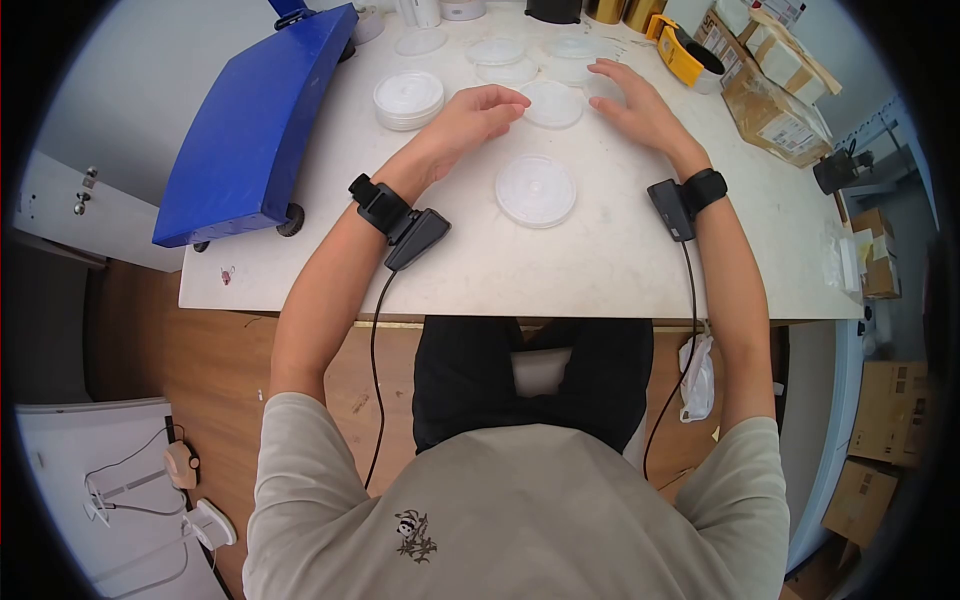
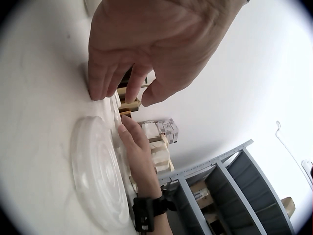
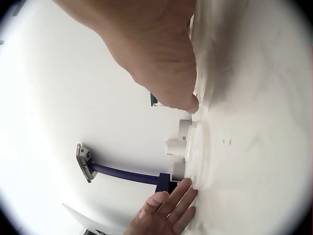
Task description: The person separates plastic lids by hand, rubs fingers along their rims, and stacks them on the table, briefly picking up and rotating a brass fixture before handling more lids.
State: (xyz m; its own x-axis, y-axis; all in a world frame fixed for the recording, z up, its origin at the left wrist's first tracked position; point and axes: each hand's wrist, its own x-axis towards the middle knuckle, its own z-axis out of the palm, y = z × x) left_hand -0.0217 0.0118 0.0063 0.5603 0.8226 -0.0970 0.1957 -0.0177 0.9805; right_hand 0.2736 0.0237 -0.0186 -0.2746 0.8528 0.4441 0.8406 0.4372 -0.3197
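Observation:
A round translucent lid (image 1: 536,191) lies flat on the white table, nearer the body than either hand; it looms large in the left wrist view (image 2: 100,174). Behind it is another round lid (image 1: 553,105), between the two hands. The left hand (image 1: 468,122) is at that lid's left edge, fingers loosely bent, holding nothing; whether it touches the lid cannot be told. To the lid's right, the right hand (image 1: 642,112) has its fingers extended and thumb apart, with nothing gripped. A stack of round lids (image 1: 408,98) stands left of the left hand.
More round lids (image 1: 497,52) lie farther back. A blue scale-like platform (image 1: 255,130) occupies the left side. Cardboard boxes (image 1: 775,115) and a yellow-and-black object (image 1: 685,55) are at the back right. The table's front edge (image 1: 560,312) runs before the person's lap.

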